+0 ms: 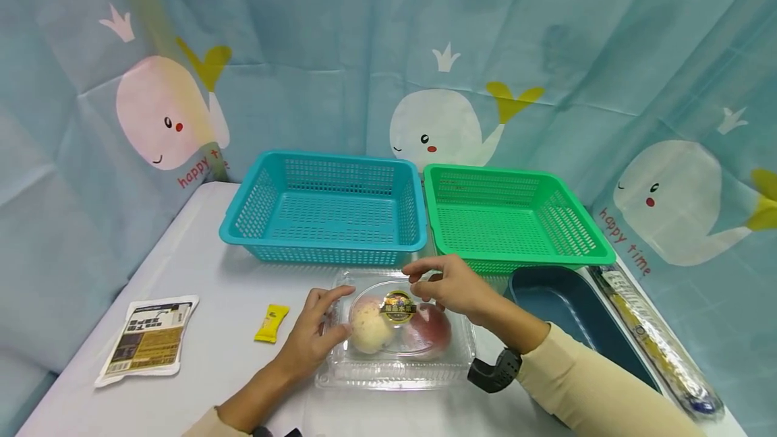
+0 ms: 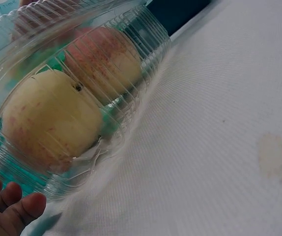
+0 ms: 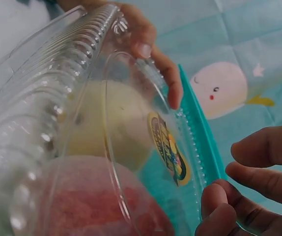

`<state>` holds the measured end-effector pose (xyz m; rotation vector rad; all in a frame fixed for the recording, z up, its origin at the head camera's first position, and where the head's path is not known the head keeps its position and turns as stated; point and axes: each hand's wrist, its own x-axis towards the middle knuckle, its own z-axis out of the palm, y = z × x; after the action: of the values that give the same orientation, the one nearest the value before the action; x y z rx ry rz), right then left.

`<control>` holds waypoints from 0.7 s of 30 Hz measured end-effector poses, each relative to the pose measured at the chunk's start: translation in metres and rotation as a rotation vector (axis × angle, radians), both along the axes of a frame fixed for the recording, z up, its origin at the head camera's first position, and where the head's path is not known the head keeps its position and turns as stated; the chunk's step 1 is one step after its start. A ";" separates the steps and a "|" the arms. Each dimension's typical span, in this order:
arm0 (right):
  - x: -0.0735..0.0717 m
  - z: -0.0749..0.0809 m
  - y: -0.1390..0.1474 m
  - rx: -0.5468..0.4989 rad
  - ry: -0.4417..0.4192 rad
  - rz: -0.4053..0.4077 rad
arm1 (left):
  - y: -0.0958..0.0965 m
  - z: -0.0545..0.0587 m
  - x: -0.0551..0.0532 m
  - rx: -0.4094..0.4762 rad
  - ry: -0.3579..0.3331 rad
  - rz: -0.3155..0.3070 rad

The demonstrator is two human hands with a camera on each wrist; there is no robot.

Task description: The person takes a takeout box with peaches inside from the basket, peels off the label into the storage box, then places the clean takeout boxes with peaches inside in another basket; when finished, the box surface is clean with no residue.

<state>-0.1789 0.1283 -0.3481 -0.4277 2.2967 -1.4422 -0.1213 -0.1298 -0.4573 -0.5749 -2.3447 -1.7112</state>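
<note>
A clear plastic clamshell box (image 1: 394, 373) lies on the table, its lid down over two round fruits that look like apples. One fruit (image 1: 370, 328) is pale yellow with red flecks, the other (image 1: 432, 329) mostly red. A black and gold sticker (image 1: 398, 307) marks the lid. My left hand (image 1: 315, 326) rests at the box's left side, thumb and forefinger spread along the lid. Over the far right part of the lid is my right hand (image 1: 452, 288), fingers loosely bent with a gap between thumb and fingers; the right wrist view shows its fingertips (image 3: 217, 196) right at the lid's edge.
Behind the box stand a blue basket (image 1: 340, 253) and a green basket (image 1: 522, 258). A dark blue bin (image 1: 555, 309) and a long clear packet (image 1: 658, 349) lie right. To the left are a small yellow packet (image 1: 272, 323) and a white and brown pouch (image 1: 148, 339). A printed curtain (image 1: 340, 113) hangs around.
</note>
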 end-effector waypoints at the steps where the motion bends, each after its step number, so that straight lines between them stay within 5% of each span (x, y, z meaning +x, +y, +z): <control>1: 0.000 -0.001 -0.001 0.005 0.009 0.005 | 0.000 0.000 0.000 -0.001 0.001 -0.001; 15: -0.001 -0.007 -0.012 0.112 0.118 0.039 | 0.001 -0.002 -0.001 -0.024 0.003 0.011; 21: -0.005 -0.006 -0.016 0.164 0.102 0.038 | 0.001 -0.001 -0.001 -0.012 0.012 0.012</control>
<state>-0.1835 0.1119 -0.3541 -0.5032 2.4508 -1.2289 -0.1223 -0.1288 -0.4579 -0.5700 -2.3477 -1.6849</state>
